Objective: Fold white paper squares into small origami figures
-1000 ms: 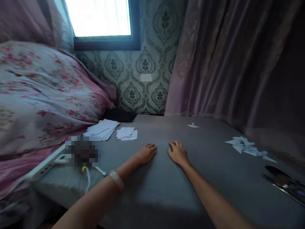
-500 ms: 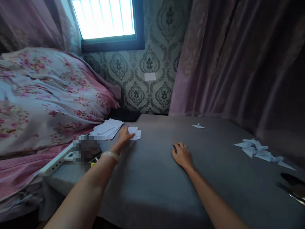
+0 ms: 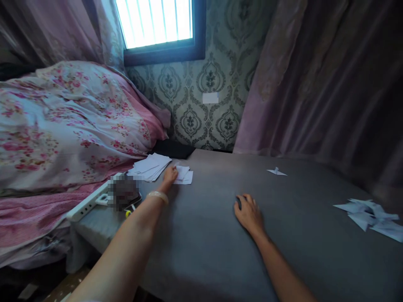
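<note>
My left hand (image 3: 170, 173), a pale bangle on its wrist, is at the small white sheets of paper (image 3: 186, 176) on the far left part of the table. Its fingers are closed in a pinch at the edge of the paper; the fingertips are partly hidden. Just to its left lies a fanned stack of larger white paper (image 3: 151, 166). My right hand (image 3: 249, 214) rests palm down on the grey tabletop (image 3: 201, 235), fingers loosely bent and apart, with a dark gap beside the thumb. No object shows in it.
Folded white paper pieces (image 3: 367, 214) lie heaped at the right, and a single folded piece (image 3: 277, 171) lies farther back. A white power strip (image 3: 91, 203) runs along the left edge beside a blurred-out object (image 3: 123, 192). Behind the papers is a black flat item (image 3: 173, 149).
My left hand's fingers have closed at the small sheets, where they were more spread before. The view has swung slightly left. My right hand stays resting on the table.
</note>
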The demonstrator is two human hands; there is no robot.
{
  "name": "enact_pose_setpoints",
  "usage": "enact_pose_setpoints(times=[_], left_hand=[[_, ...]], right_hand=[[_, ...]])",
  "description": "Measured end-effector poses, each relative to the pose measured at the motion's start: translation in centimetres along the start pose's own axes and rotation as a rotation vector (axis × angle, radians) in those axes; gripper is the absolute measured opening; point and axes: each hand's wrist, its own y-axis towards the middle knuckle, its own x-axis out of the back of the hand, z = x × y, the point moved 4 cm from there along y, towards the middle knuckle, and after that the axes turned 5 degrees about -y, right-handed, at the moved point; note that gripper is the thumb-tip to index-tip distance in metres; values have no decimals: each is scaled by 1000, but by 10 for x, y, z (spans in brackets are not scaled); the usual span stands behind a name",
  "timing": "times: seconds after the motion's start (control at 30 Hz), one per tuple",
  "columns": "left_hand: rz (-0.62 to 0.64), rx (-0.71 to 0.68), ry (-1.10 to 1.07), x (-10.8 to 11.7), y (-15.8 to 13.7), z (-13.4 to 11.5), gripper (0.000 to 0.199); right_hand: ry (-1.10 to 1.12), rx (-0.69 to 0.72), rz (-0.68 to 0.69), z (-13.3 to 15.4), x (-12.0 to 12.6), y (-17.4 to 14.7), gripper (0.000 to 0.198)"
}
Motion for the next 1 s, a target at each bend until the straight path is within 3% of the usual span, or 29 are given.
enact_pose_setpoints(times=[0.13,0.27,0.37,0.43,0.53,0.6,0.67,0.87,1.0], left_hand=[[14,-70,-323,-2,-30,-42,30],[245,-94,-572,-25,-92,-76,29],[514,74,-875,-41,-142,-85,23],[590,172,-946,-46,-168,-86,20],[659,221,-923,-56,-196,-86,21],[731,200,-885,-65,-211,-86,26],[797,156,-834,-74,-223,-85,32],[798,54,-566,-94,-237,-76,36],[728,0,-539,-104,-233,-68,44]], right_hand=[[430,-135,-35,-5,1,0,24],[627,-210,-54,-12,6,4,23],[802,-264,-36,-17,20,5,38],[912,-275,-5,-15,36,0,52],[1053,-249,47,-2,66,-14,59],[1176,-222,148,9,79,-27,53],[1125,-197,124,13,88,-40,45],[1001,-250,-44,-10,82,-69,34],[851,-182,-77,-25,78,-73,43]])
